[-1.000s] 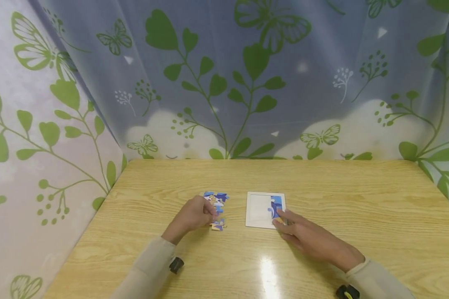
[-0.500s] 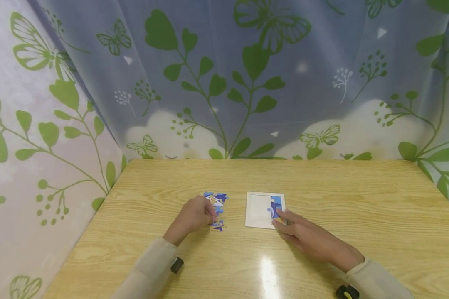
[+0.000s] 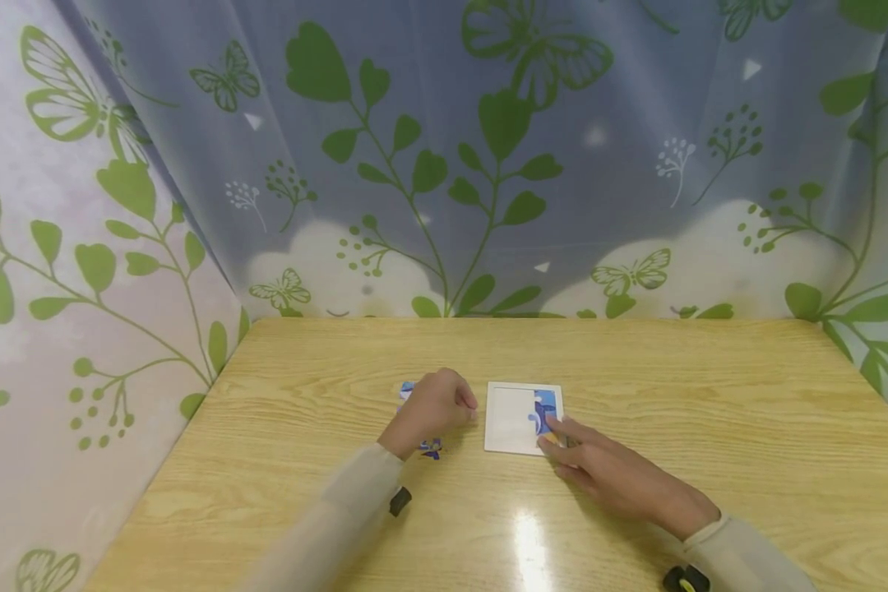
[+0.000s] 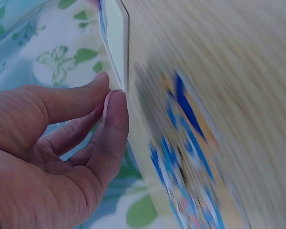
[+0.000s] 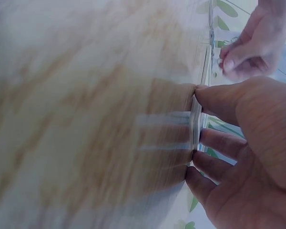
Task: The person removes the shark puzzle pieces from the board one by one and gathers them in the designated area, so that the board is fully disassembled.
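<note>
Just left of the frame [image 3: 509,421], the left hand [image 3: 433,403] hangs close to the rim, apart from it, so the frame lies directly to the right of that grip. Its thumb and forefinger are pressed together and appear to pinch a piece [image 4: 106,106], though only a pale sliver shows and its print cannot be made out. The right hand [image 3: 610,473] grips the frame at its near right corner, thumb and fingers against the edges. Flat on the table [image 3: 326,362], the frame is white and roughly square, with a bare pale bed over most of its left part, the side nearer the left hand. Along the right side runs a filled strip [image 3: 544,404] in blue, white and orange, its long axis pointing away from the person and a rounded tab jutting left. Loose pieces [image 3: 431,449] lie under and around the left wrist, partly hidden, blue and orange.
</note>
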Available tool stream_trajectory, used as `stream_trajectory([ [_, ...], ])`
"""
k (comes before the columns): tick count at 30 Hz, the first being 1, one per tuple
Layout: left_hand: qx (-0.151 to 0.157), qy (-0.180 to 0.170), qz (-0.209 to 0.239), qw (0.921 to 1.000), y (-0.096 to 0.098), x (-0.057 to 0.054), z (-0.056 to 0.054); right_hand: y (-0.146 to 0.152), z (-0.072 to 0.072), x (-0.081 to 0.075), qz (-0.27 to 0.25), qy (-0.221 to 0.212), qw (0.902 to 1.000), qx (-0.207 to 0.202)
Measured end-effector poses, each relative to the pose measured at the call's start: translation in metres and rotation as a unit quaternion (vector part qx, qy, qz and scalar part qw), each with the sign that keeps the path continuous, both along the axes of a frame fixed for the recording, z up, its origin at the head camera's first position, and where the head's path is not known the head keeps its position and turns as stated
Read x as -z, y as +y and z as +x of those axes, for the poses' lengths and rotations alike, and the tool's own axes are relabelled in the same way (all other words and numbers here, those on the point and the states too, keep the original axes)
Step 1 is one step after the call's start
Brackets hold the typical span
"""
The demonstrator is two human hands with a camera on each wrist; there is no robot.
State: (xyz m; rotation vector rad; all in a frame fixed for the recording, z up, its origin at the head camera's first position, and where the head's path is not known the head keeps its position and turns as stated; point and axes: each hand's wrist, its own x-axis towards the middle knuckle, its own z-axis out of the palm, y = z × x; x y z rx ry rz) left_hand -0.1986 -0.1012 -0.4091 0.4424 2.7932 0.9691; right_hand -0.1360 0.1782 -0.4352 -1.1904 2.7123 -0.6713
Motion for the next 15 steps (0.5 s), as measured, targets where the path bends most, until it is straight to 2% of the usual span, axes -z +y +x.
stream_trajectory([
  [4,0.008,-0.005,0.007,0.9999,0.024,0.003,-0.006,0.0,0.001,0.0,0.001,-0.004,1.0,0.004],
  [9,0.001,-0.012,0.004,0.9999,0.052,0.008,-0.009,0.0,0.001,-0.001,-0.001,-0.008,0.9999,0.006],
  [15,0.002,0.0,0.001,1.0,0.073,0.012,-0.012,0.001,0.0,-0.001,0.001,0.003,1.0,-0.001],
])
